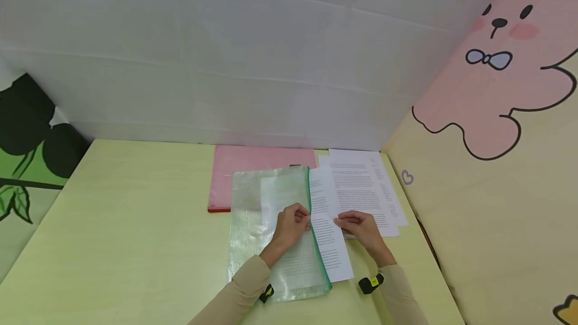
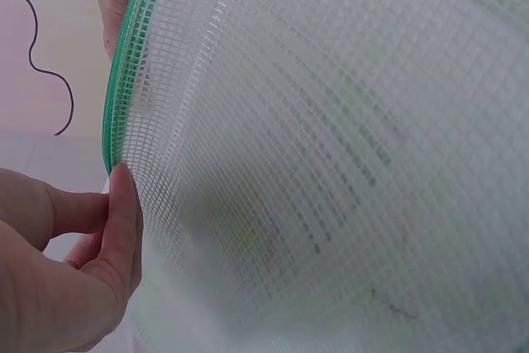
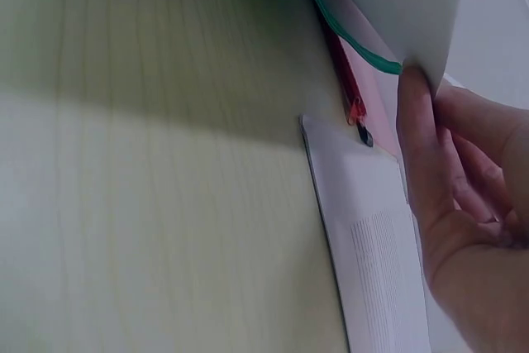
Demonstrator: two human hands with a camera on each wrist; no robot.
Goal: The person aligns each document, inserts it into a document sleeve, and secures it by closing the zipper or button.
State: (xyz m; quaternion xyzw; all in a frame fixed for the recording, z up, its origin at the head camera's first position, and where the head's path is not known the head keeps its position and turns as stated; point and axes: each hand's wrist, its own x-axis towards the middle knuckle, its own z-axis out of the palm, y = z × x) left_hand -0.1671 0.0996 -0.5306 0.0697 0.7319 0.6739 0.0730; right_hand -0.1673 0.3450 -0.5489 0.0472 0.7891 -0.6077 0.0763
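A clear mesh zipper pouch (image 1: pixel 248 234) with a green zipper edge (image 1: pixel 321 260) lies tilted toward me in the middle of the table. My left hand (image 1: pixel 290 225) pinches its edge between thumb and fingers, plain in the left wrist view, where the grid weave (image 2: pixel 273 121) fills most of the picture. A printed sheet (image 1: pixel 331 229) is partly inside the pouch, its right strip sticking out past the zipper. My right hand (image 1: pixel 361 229) pinches that sheet's outer edge between thumb and fingertips, also seen in the right wrist view (image 3: pixel 463 179).
Behind the pouch lies a pink folder (image 1: pixel 262 159) with a red edge, partly covered. More printed sheets (image 1: pixel 356 189) lie fanned at the right, close to the patterned side wall (image 1: pixel 474 204). Pale wood tabletop (image 1: pixel 135 224) stretches left, up to a white backdrop (image 1: pixel 253 64).
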